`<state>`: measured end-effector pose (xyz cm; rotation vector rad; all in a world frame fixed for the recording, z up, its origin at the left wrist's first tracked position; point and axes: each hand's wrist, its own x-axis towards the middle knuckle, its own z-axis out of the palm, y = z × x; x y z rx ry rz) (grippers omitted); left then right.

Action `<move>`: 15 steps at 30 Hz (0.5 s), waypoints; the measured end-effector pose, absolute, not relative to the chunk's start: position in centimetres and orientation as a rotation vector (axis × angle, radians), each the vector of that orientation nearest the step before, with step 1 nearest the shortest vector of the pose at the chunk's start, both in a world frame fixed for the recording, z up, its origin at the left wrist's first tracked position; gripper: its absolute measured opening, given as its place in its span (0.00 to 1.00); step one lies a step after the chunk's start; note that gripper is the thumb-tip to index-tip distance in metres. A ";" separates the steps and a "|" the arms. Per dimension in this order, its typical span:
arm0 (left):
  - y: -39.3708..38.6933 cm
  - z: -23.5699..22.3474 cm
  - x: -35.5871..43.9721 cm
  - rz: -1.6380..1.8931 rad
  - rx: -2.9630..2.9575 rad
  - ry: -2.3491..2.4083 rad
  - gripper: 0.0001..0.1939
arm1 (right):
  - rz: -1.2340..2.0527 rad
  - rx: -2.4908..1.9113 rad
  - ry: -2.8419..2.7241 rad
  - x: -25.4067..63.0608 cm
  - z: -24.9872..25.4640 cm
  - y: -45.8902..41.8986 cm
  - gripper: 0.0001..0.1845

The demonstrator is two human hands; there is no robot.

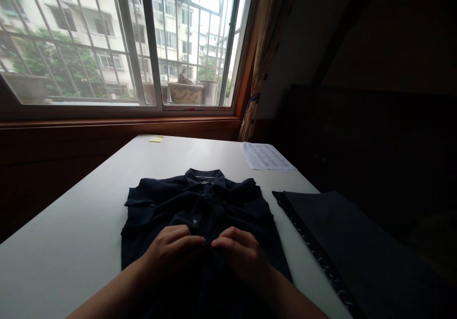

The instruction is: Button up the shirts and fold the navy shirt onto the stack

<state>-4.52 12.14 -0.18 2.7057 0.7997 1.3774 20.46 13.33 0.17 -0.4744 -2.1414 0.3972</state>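
A dark navy button-up shirt (pixel 160 200) lies front side up on the white table (pixel 82 224), its collar pointing toward the window. Over the middle of its front, my left hand (pixel 171 250) pinches the cloth at the button placket, fingertips just below a small pale button (pixel 194 223). My right hand (pixel 243 252) faces it from the other side, thumb and fingers also closed on the placket. Only a narrow gap parts the two sets of fingertips. Whatever lies between the fingers is too dark to make out, and the shirt's lower part is in shadow.
Right of the shirt lies a dark flat folded sheet (pixel 342 228) with a patterned edge, reaching past the table's side. Printed papers (pixel 266 157) lie at the far right corner, a yellow sticky note (pixel 156 139) at the far left. A barred window (pixel 153 47) stands behind the table.
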 end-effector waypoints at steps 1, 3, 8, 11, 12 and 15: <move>12.2 -0.1 -4.5 1.381 2.707 0.800 0.08 | 0.390 -0.479 -2.144 20.4 0.2 13.3 0.17; 12.2 0.0 -4.4 1.386 2.713 0.791 0.07 | 0.369 -0.483 -2.137 20.4 0.2 13.3 0.16; 12.3 0.2 -4.3 1.406 2.730 0.790 0.07 | 0.367 -0.501 -2.130 20.3 0.3 13.3 0.14; 12.3 0.3 -4.2 1.398 2.737 0.782 0.07 | 0.336 -0.507 -2.122 20.2 0.6 13.3 0.12; 12.2 0.4 -4.2 1.399 2.737 0.777 0.07 | 0.325 -0.511 -2.117 20.1 0.7 13.3 0.11; 12.2 0.7 -4.1 1.401 2.730 0.765 0.06 | 0.312 -0.533 -2.097 20.0 0.8 13.3 0.09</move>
